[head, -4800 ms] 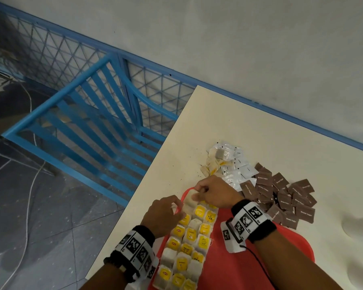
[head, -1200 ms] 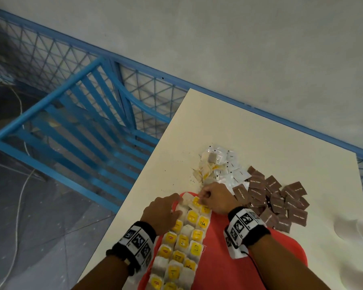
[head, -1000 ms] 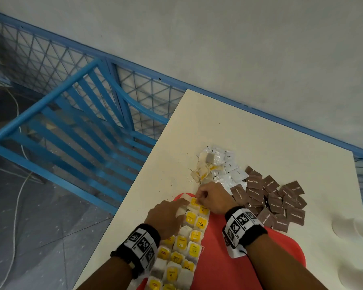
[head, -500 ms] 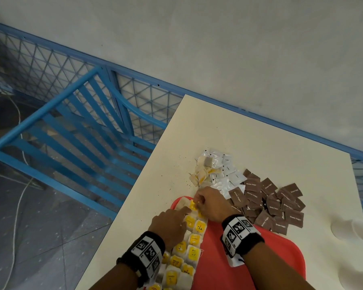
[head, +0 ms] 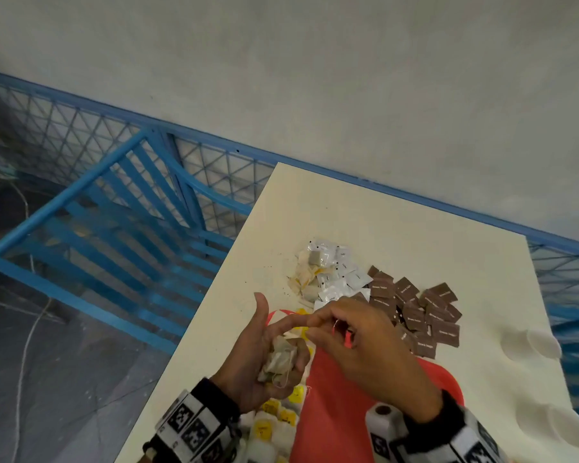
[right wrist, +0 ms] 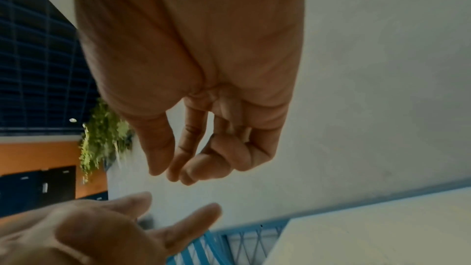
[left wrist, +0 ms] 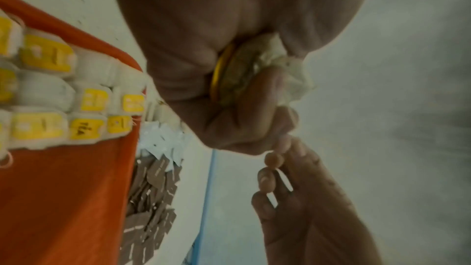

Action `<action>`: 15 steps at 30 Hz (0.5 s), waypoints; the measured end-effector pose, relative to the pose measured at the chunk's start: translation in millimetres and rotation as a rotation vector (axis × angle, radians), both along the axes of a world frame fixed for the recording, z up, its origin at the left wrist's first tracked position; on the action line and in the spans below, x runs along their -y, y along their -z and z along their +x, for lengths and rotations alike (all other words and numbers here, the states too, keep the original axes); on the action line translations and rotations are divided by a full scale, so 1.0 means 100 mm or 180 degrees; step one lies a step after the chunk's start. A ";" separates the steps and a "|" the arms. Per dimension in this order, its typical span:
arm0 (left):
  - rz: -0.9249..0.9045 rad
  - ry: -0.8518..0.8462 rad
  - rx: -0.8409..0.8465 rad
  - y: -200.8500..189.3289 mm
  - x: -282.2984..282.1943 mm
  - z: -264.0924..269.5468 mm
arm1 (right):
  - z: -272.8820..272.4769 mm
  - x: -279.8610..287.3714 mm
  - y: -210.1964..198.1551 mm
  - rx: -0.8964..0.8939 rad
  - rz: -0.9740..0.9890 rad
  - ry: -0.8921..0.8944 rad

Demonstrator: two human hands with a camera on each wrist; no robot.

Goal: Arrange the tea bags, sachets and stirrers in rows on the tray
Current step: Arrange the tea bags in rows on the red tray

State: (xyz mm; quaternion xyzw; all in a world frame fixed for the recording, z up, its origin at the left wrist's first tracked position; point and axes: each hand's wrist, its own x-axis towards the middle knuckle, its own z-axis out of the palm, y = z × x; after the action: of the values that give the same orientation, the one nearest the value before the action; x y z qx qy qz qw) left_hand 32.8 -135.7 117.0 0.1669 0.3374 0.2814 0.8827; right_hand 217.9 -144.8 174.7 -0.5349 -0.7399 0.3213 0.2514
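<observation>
My left hand (head: 252,359) is raised palm-up over the near left of the red tray (head: 331,416). Its curled lower fingers grip a crumpled tea bag (head: 279,361) with a yellow tag (left wrist: 221,76); thumb and forefinger stick out. My right hand (head: 320,327) hovers just right of it, fingertips (right wrist: 175,176) pinched together on what looks like the bag's thin string. Tea bags with yellow tags (head: 274,419) lie in rows along the tray's left side (left wrist: 51,92). Loose tea bags and white sachets (head: 331,275) and brown sachets (head: 415,312) lie heaped on the table beyond the tray.
The cream table (head: 365,222) ends close on the left, above blue metal railings (head: 121,228) and a dark floor. White paper cups (head: 532,342) lie at the right edge. A grey wall stands behind. The tray's right half is bare red.
Both hands have lifted off the far end of the tea bag rows. The left has turned palm-up with a crumpled tea bag in it, and the right now pinches beside it.
</observation>
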 end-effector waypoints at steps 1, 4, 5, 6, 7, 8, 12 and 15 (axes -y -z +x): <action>-0.0042 0.0004 0.0015 -0.04 0.02 0.03 | -0.01 0.05 -0.06 0.0023 0.0012 -0.0107; -0.0152 0.0053 0.0085 -0.17 0.14 0.17 | 0.05 0.23 -0.19 0.0299 0.0101 -0.0412; -0.0182 0.0107 0.0062 -0.20 0.17 0.20 | 0.08 0.28 -0.21 0.0381 0.0065 -0.0419; -0.0168 0.0189 0.0015 -0.22 0.20 0.23 | 0.10 0.32 -0.23 0.0461 0.0011 -0.0425; -0.0113 0.0285 -0.0053 -0.25 0.23 0.25 | 0.13 0.36 -0.25 0.0524 -0.0032 -0.0457; -0.0054 0.0380 -0.0098 -0.27 0.25 0.27 | 0.14 0.40 -0.26 0.0553 -0.0060 -0.0518; -0.0087 0.0521 0.0098 -0.30 0.34 0.33 | 0.17 0.48 -0.31 0.0604 -0.0103 -0.0629; -0.0042 0.0653 0.0074 -0.35 0.38 0.34 | 0.24 0.51 -0.32 0.0447 -0.0153 -0.0669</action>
State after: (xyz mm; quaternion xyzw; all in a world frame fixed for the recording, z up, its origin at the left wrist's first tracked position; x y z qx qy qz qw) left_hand 66.8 -174.2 152.0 0.1915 0.3101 0.1893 0.9118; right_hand 241.5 -196.0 207.0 -0.4815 -0.7997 0.3253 0.1511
